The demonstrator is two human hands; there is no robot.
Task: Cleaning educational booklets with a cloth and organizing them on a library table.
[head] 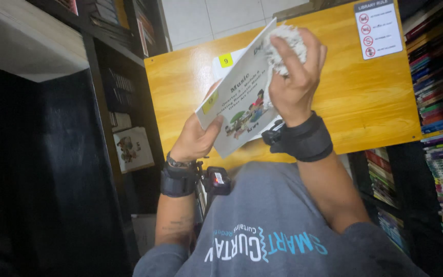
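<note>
Left hand (pixel 195 138) grips the thin white illustrated booklet (pixel 239 92) from below, fingers closed on its edge. Right hand (pixel 296 77) presses a crumpled white cloth (pixel 283 43) against the cover, fingers clenched around it.

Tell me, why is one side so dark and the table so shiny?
In the head view, the left side beside the dark shelf is deep in shadow, almost black. The yellow table catches bright light, with slight glare near the booklet. The white cloth in the right hand looks slightly blurred.

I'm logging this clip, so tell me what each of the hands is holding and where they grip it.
The left hand holds a thin white booklet by its lower edge. The right hand clutches a crumpled white cloth, pressed against the booklet's cover.
</note>
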